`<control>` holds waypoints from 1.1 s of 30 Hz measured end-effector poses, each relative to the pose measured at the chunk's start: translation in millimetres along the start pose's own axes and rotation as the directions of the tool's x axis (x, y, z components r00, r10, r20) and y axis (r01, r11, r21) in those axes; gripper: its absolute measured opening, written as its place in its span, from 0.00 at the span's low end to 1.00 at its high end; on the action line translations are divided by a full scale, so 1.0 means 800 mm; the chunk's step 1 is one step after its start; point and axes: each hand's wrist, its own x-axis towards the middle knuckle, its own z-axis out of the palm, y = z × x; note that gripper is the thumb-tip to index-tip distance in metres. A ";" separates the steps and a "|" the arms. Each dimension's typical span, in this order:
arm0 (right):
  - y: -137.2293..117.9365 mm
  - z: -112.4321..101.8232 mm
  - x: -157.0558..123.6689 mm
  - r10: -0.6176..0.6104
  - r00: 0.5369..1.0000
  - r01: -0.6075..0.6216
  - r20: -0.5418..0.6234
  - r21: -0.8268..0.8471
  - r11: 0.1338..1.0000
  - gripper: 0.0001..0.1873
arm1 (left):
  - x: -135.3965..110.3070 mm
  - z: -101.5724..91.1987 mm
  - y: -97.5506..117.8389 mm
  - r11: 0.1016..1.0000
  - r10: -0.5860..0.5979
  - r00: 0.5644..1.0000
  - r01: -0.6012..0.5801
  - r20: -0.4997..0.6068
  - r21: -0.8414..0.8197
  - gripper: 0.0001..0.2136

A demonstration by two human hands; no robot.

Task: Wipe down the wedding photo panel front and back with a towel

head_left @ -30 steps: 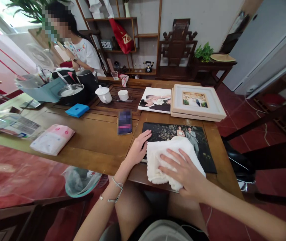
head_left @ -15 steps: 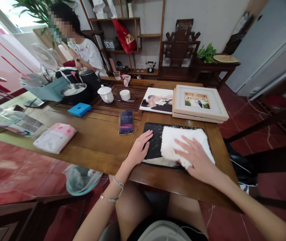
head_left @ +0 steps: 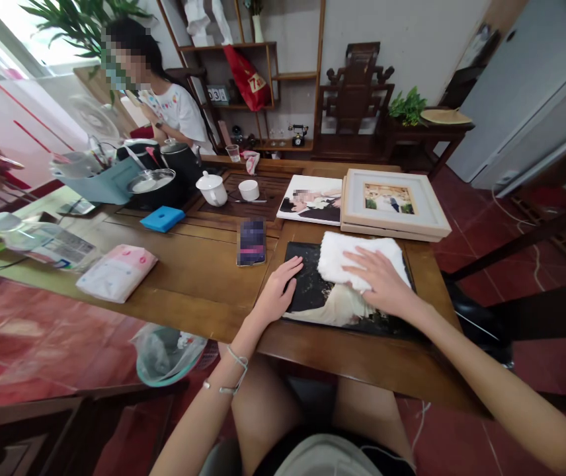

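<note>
A dark photo print or panel (head_left: pixel 307 291), with a pale flowing dress shape on its lower part, lies flat near the table's front edge. My left hand (head_left: pixel 279 287) rests on its left side, open, fingers stretched out and holding nothing. On the panel's upper right part sits a white towel (head_left: pixel 335 261), folded into a pad. My right hand (head_left: pixel 379 281) lies flat over this towel with spread fingers, pressing on it rather than gripping it. The towel and hand hide part of the panel's picture.
Behind the panel lie a photo board (head_left: pixel 307 208) and stacked white frames (head_left: pixel 397 198). A phone (head_left: pixel 252 243) is to the left, with a tissue pack (head_left: pixel 117 272) and blue box (head_left: pixel 162 218) farther left. A lidded white cup (head_left: pixel 212 190) stands behind. Someone (head_left: pixel 174 109) sits across the table.
My right hand has slid the towel away from me, toward the panel's far edge, uncovering more of the pale dress shape. My left hand has stayed in place. The view has shifted slightly.
</note>
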 end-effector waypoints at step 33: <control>0.044 0.001 -0.062 0.028 0.990 -0.039 -0.135 -0.077 0.996 0.29 | 0.000 0.003 -0.002 0.999 0.017 0.999 -0.018 -0.037 -0.031 0.18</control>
